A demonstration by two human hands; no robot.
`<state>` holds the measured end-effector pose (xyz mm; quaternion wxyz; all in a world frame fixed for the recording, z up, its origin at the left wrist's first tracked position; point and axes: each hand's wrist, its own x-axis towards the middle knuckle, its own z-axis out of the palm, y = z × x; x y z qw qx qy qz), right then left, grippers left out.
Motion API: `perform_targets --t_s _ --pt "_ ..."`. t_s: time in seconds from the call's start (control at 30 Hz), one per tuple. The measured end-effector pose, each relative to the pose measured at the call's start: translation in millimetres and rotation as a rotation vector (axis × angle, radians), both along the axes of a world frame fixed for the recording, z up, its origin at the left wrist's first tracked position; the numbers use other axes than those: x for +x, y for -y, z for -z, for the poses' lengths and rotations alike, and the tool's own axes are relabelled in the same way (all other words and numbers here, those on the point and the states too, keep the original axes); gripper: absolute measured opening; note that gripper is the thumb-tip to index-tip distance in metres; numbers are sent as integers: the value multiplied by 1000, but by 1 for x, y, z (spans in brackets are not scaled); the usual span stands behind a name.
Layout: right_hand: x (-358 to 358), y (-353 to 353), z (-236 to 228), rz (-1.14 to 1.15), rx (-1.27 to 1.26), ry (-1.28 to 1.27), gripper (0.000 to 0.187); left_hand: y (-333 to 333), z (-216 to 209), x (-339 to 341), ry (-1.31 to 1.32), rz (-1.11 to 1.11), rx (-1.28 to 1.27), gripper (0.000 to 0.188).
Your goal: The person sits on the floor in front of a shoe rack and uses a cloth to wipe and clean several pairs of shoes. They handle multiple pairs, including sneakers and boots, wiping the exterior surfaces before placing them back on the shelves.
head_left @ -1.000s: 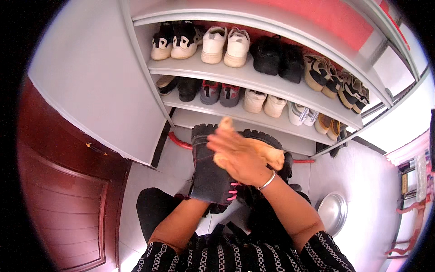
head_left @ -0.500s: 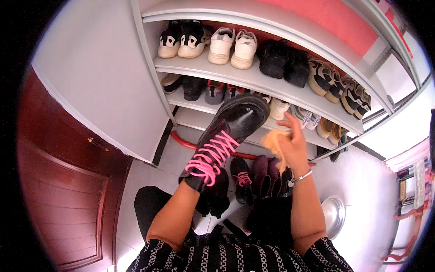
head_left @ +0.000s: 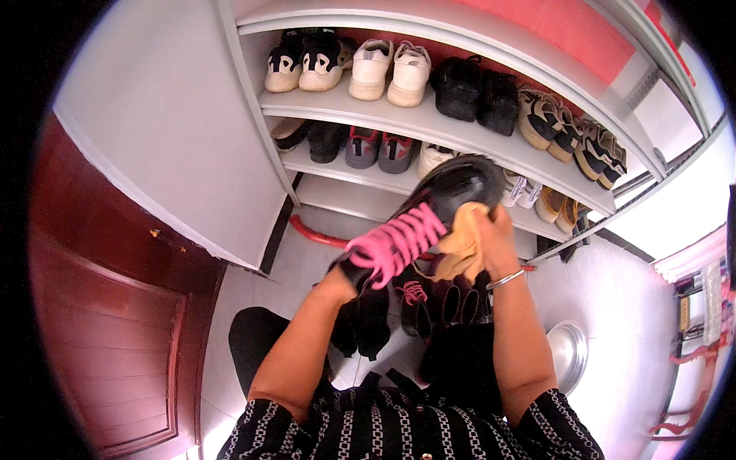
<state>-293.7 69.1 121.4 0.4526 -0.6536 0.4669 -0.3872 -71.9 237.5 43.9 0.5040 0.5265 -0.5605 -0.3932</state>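
Observation:
A black lace-up boot [head_left: 464, 188] with bright pink laces is held up in front of the shoe rack, its toe pointing to the upper right. My left hand [head_left: 337, 287] is pushed into the boot's opening and carries it from inside, so its fingers are hidden. Beside the toe, my right hand [head_left: 500, 241] grips a yellow-orange cloth [head_left: 463, 244], its fingers closed around the upper part. The cloth hangs down next to the boot and touches or nearly touches its side. A silver bangle [head_left: 506, 279] circles my right wrist.
A grey shoe rack [head_left: 337, 101] with several pairs of shoes stands ahead. Below the held boot, another dark shoe with pink laces [head_left: 415, 303] and more dark footwear sit on the floor. A metal basin [head_left: 567, 356] is at right, a reddish-brown door [head_left: 115, 330] at left.
The boot has swung right and tilted over, its toe now by my right hand. My right hand has moved slightly down and closed on the cloth beside the boot.

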Motion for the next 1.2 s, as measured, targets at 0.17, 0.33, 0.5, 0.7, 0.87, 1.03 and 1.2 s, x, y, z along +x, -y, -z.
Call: perform_targets --t_s 0.17,0.33,0.5,0.7,0.87,1.03,1.2 --pt "-23 9 -3 -35 110 397 27 -7 -81 -3 -145 94 159 32" --pt "-42 37 16 176 23 236 28 -32 -94 38 -396 -131 38 23" --pt "-56 47 16 96 48 475 29 -43 -102 64 -898 -152 -137 28" --pt "-54 49 17 33 225 735 31 -52 -111 70 -1060 -299 -119 32" --pt "-45 46 15 -6 194 759 30 -66 -93 98 -1157 -409 -194 34" --pt "-50 51 20 -35 208 708 28 -69 -107 105 -1210 -503 -306 28" --pt "-39 45 16 -71 260 774 28 -53 -96 85 -478 -664 43 20"
